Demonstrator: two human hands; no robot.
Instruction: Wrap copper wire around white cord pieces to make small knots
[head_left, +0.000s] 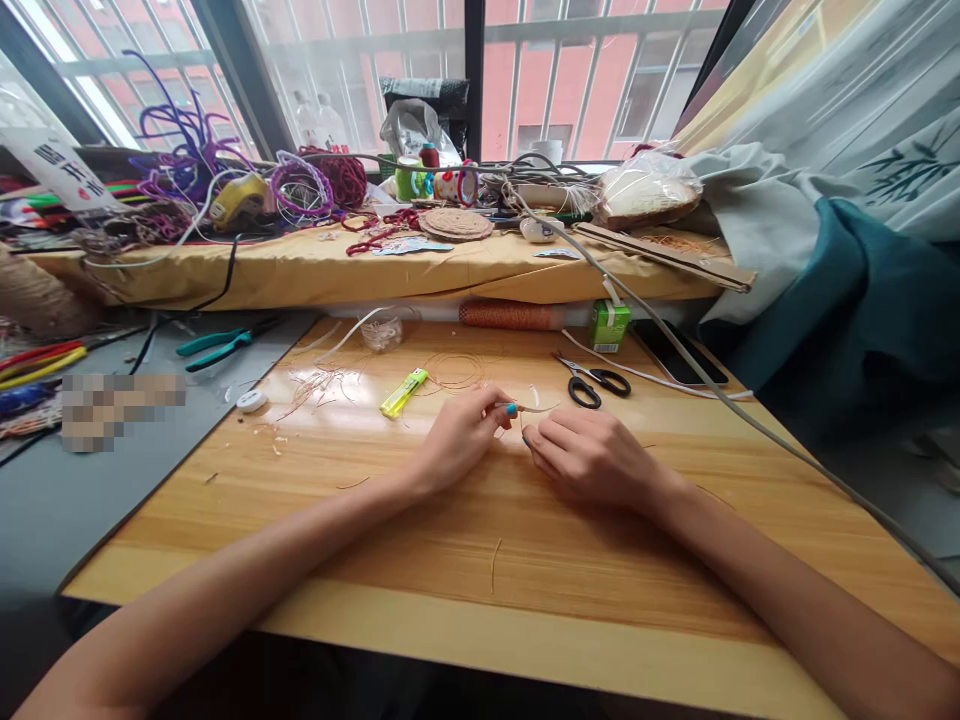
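Above the middle of the wooden table (420, 560), my left hand (466, 432) pinches one end of a thin, pale cord (536, 409). Close to its right, my right hand (585, 452) has its fingers pressed together at the same cord. A small gap separates the two hands. Blue nail colour shows on the left thumb. Just left of my left hand lies a yellow-green lighter (404, 393). Scissors with black handles (592, 380) rest behind my right hand. Loops of thin brown thread (455, 371) lie behind my left hand.
Thread scraps (322, 388) and a round white object (251, 401) lie to the left. A small clear jar (382, 332), an orange spool (510, 315), a green box (610, 326) and a dark phone (679, 352) stand or lie at the back. Teal pliers (217, 345) are farther left.
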